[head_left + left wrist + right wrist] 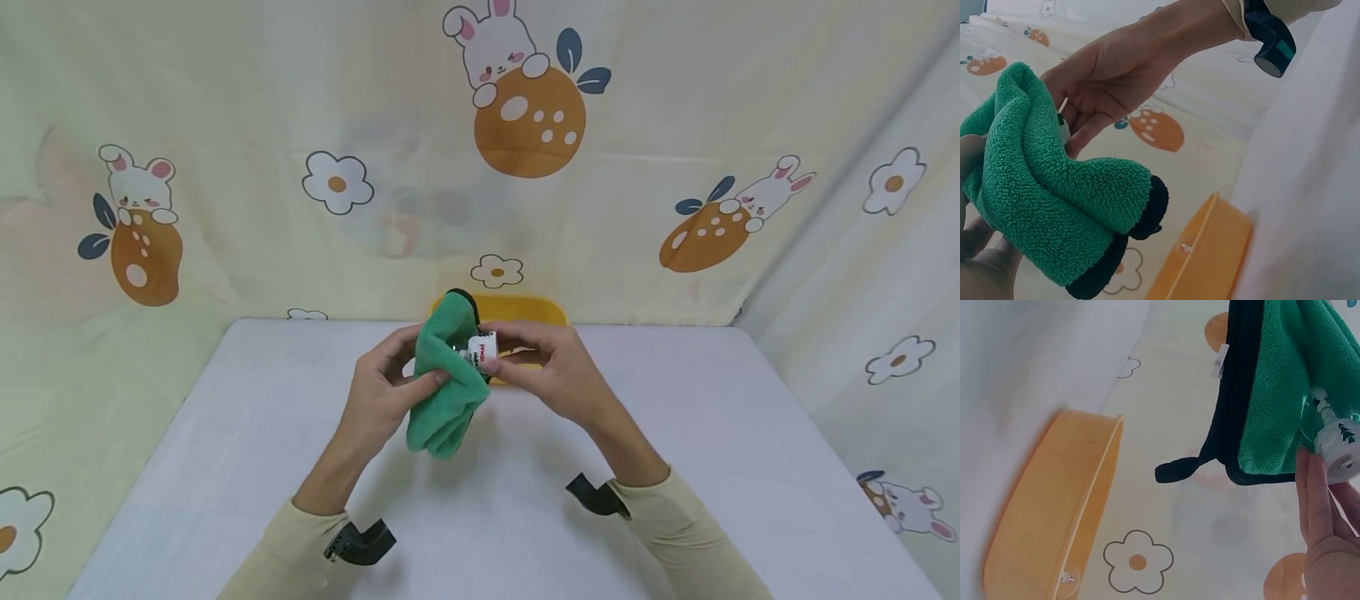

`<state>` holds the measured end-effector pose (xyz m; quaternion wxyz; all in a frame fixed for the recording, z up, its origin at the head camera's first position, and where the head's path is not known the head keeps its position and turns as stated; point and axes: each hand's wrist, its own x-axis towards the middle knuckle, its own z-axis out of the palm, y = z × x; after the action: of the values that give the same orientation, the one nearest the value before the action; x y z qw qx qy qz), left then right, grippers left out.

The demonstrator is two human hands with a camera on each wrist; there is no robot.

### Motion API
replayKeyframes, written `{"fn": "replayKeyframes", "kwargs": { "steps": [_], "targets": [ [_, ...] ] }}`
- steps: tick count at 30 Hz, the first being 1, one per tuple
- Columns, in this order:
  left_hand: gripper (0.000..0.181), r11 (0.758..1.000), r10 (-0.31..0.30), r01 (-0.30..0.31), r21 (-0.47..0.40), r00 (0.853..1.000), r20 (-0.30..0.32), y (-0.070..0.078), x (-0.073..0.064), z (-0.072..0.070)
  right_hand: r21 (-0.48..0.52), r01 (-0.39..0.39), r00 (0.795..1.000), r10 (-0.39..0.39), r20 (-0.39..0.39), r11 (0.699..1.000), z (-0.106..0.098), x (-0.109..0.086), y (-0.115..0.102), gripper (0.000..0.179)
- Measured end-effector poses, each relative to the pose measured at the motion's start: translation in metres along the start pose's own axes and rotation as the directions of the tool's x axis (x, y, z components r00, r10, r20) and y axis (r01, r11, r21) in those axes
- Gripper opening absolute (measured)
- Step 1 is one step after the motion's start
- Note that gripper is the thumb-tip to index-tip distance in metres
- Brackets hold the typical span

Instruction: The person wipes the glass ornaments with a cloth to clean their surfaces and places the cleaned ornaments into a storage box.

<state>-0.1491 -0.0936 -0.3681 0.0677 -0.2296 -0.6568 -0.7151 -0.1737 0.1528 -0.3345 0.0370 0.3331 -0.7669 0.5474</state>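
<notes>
I hold a green cloth (445,385) in my left hand (384,392), my fingers (433,382) curled round its bunched folds, so it hangs above the white desk (720,467) without touching it. The cloth is thick and fleecy, edged in black, with a small white label on that edge in the right wrist view. My right hand (551,371) pinches a small white bottle (482,347) with red and dark print, thumb and fingers (491,365) closed on it, just beside my left hand. The bottle's end is pressed into the cloth, and the green folds wrap part of it; in the right wrist view its clear tip lies against the fleece. Both hands are raised over the middle of the desk, near its far edge. Behind them, a yellow tray (536,309) sits at the back of the desk, against the curtain (247,108) printed with rabbits and flowers.
</notes>
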Motion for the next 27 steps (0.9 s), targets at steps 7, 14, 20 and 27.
{"fn": "replayKeyframes", "kwargs": {
  "steps": [7,14,20,27],
  "targets": [
    [0.047,0.999,-0.02,0.021,0.05,0.999,-0.029,-0.001,0.0017,-0.0018,-0.03,0.104,0.995,-0.104,0.009,0.994,0.0032,-0.0003,0.0018,0.045],
    [0.046,0.996,-0.06,0.062,0.066,0.997,-0.041,-0.001,0.0019,-0.0037,-0.066,0.235,0.972,-0.234,0.033,0.97,0.0055,0.0012,0.0074,0.049],
    [0.045,0.994,-0.086,0.089,0.068,0.995,-0.044,-0.0004,0.0034,-0.0049,-0.185,0.334,0.943,-0.33,0.049,0.924,0.0056,0.0024,0.0081,0.054],
    [0.044,0.987,-0.136,0.139,0.081,0.99,-0.041,0.0012,0.0044,-0.0047,-0.237,0.411,0.911,-0.401,0.092,0.88,0.0043,0.0042,0.0089,0.05]
  ]
}}
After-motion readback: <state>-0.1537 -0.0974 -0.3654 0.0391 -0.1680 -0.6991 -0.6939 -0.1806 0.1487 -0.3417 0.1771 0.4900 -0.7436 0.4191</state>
